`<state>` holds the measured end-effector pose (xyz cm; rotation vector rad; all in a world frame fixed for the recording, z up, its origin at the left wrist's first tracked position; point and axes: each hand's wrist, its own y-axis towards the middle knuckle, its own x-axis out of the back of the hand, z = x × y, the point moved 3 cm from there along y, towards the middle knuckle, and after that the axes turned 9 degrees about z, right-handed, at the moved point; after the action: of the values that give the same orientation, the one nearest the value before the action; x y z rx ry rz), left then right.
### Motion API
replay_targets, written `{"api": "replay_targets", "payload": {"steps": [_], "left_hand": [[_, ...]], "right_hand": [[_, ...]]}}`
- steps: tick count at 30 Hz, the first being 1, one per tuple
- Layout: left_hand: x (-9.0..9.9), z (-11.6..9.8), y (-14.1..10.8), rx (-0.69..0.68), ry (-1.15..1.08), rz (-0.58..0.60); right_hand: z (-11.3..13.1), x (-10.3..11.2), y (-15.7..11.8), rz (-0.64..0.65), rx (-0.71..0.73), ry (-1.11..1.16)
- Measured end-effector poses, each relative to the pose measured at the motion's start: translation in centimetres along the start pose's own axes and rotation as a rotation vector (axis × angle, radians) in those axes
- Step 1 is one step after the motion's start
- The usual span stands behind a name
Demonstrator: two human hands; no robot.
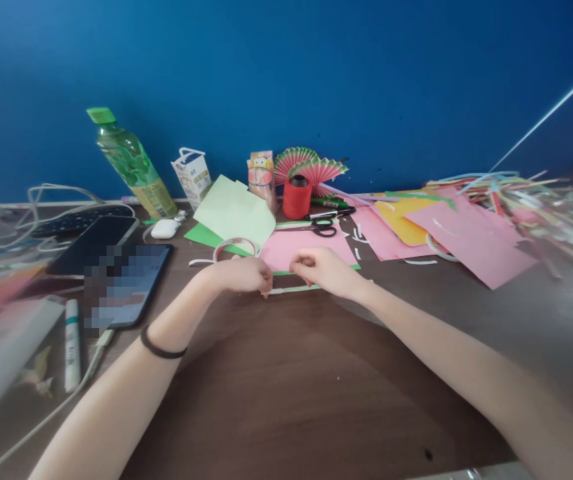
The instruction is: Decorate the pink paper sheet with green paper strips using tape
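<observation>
My left hand (245, 273) is closed, its fingertips pinched at the left end of a thin pale paper strip (294, 290) near the front of the paper pile. To its right my right hand (327, 270) is bent into a pinch over a pink sheet (286, 250). Whatever its fingertips hold is too small to make out. The strip passes below the right hand. Just behind my left hand stands a roll of tape (219, 252). Black-handled scissors (324, 231) lie on the pink sheet beyond both hands.
Along the blue wall stand a green bottle (129, 163), a small carton (194, 177), a red thread spool (297, 199) and folded paper fans (311, 170). A phone (151, 283), a marker (72, 347) and a cable lie left. Pink sheets (471, 233) and paper strips (541, 220) lie right.
</observation>
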<state>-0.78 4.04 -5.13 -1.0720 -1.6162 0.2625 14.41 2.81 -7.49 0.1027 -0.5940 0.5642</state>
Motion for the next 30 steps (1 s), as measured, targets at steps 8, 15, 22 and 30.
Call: {"api": "replay_targets", "payload": {"steps": [8,15,22,30], "left_hand": [[0.1,-0.1,0.0,0.025,0.022,0.009],[0.0,0.0,0.1,0.032,0.033,0.008],[0.1,-0.2,0.0,0.033,0.064,0.008],[0.1,-0.4,0.1,0.020,0.108,0.017]], "right_hand": [[-0.5,-0.6,0.3,-0.064,-0.009,-0.112],[-0.3,-1.1,0.4,-0.093,-0.044,-0.332],[-0.3,-1.7,0.6,-0.128,0.120,-0.386],[-0.6,-2.3,0.7,-0.122,0.135,-0.421]]}}
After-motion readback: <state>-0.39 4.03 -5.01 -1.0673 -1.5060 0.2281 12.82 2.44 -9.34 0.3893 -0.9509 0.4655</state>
